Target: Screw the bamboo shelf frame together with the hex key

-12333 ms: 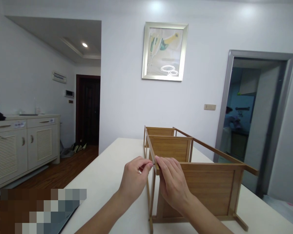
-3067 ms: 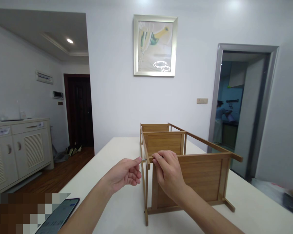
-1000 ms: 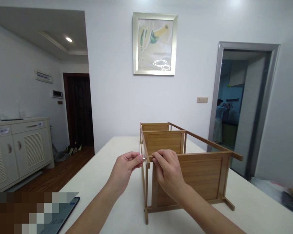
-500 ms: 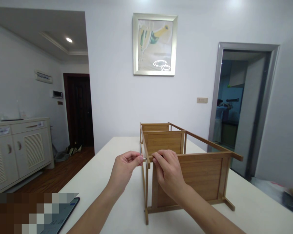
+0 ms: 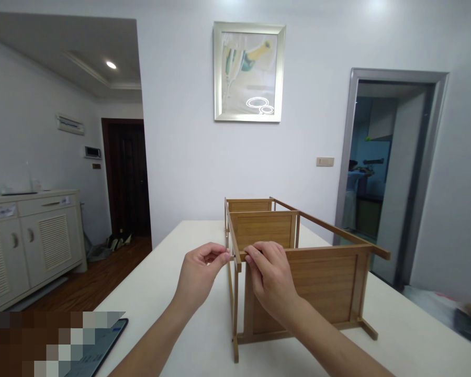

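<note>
A wooden shelf rack lies on its side on the white table, its panels upright and its long rails running away from me. My left hand is closed in a pinch at the left of the near upper corner. Between thumb and forefinger is a thin metal hex key, mostly hidden by the fingers, with its tip at the outer face of the rail. My right hand is closed over the top edge of the nearest panel, just right of that corner, gripping the rack.
At the lower left of the table lies a tablet, partly covered by a pixelated patch. A louvred white cabinet stands at the left. Beyond the table is a wall with a framed picture; a doorway opens at the right.
The hex key has turned a little in my left fingers, and its upright arm now shows less. My right hand and the rack have stayed in place.
</note>
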Available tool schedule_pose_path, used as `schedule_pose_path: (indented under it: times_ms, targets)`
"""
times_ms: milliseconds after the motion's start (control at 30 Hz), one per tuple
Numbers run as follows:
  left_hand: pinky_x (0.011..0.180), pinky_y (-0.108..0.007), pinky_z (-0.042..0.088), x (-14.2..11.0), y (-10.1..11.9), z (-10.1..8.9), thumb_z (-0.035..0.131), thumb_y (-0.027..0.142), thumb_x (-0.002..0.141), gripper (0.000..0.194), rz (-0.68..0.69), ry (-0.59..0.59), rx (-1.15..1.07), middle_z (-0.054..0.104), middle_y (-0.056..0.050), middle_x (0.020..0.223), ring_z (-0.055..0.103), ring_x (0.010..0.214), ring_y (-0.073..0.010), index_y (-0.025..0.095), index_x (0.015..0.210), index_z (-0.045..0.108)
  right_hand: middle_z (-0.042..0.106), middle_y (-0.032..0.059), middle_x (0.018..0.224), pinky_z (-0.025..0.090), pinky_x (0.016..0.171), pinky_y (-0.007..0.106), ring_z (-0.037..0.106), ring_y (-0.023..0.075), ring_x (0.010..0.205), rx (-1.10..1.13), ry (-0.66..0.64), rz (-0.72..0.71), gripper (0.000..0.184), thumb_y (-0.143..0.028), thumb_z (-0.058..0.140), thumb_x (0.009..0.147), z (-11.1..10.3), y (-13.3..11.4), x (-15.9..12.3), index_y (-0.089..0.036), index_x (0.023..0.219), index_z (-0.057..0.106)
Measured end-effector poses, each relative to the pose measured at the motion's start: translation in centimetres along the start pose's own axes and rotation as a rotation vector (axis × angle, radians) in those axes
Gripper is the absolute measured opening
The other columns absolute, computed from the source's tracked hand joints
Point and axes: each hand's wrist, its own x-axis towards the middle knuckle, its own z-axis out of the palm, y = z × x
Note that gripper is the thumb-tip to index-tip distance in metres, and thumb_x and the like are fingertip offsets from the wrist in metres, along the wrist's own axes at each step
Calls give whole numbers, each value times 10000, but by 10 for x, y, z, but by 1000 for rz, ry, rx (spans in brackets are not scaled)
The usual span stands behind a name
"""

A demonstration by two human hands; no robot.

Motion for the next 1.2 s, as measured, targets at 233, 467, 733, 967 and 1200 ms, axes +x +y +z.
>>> schedule_pose_path:
  times_ms: [233,467,733,967,1200]
  targets:
    - [705,-265,471,-3,8,-2,721,233,745,35,159,11,197,721,-13,764,616,722,-173,214,717,733,615,69,871,420,746,368,546,195,803,3,-4,3,187,-99,470,919,-1,-1,1,-174,959,636]
    - [706,-265,445,-2,11,-7,685,183,762,75,301,-44,275,708,-18,759,595,716,-174,221,703,712,615,73,875,417,745,368,545,195,805,1,-8,4,182,-103,471,921,0,0,0,-166,960,638]
    - [673,-256,440,-4,15,-9,686,227,780,60,284,-90,300,703,-19,757,576,696,-170,224,730,719,613,68,866,418,741,365,552,197,799,-5,1,-3,185,-101,478,911,1,1,0,-178,960,639]
    - [611,-260,468,0,17,-15,562,548,877,423,36,-239,35,678,-51,674,601,617,-160,171,767,719,614,68,866,424,743,369,549,195,799,-3,-5,-2,197,-104,461,917,1,0,-1,-182,957,638]
    - [570,-249,476,1,16,-11,618,602,824,460,-170,-273,-148,673,-54,698,603,588,-140,146,783,668,617,71,871,416,744,369,544,194,796,-7,-17,-4,189,-100,461,922,2,0,0,-179,961,629]
